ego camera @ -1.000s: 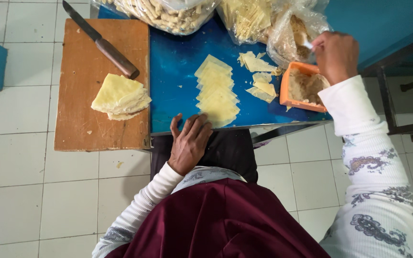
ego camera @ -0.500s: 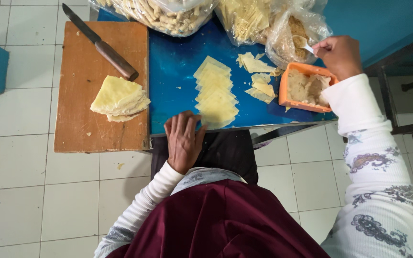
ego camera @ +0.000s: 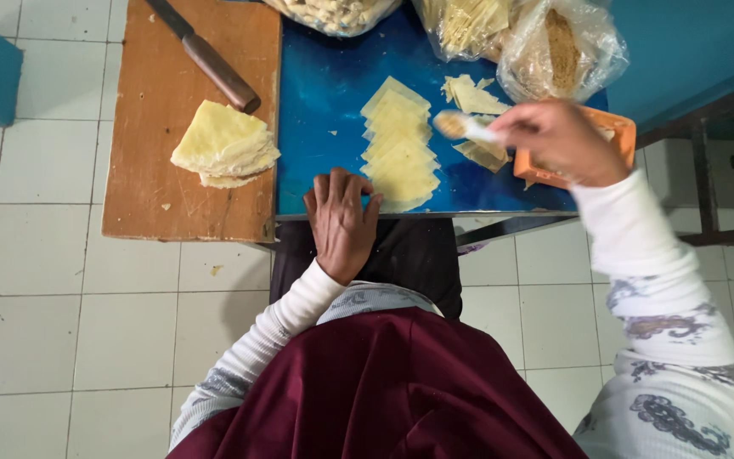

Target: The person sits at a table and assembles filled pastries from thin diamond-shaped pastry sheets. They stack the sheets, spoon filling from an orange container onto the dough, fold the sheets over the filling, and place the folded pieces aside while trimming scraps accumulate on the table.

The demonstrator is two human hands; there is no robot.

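Right hand [ego camera: 558, 140] pinches a loaded spoon [ego camera: 465, 127] pointing left; left hand [ego camera: 341, 223], fingers spread, rests on the table's [ego camera: 324, 93] near edge beside the wrappers [ego camera: 399, 144].

Blue table [ego camera: 324, 93]; pale yellow dough sheets [ego camera: 399, 153]; orange tub [ego camera: 618, 136]; brown cutting board [ego camera: 155, 187]; white floral sleeves [ego camera: 664, 314]

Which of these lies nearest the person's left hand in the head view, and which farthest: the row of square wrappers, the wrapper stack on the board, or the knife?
From the left hand:
1. Row of square wrappers, just right.
2. Wrapper stack, left on the wooden board.
3. Knife, the board's far end.
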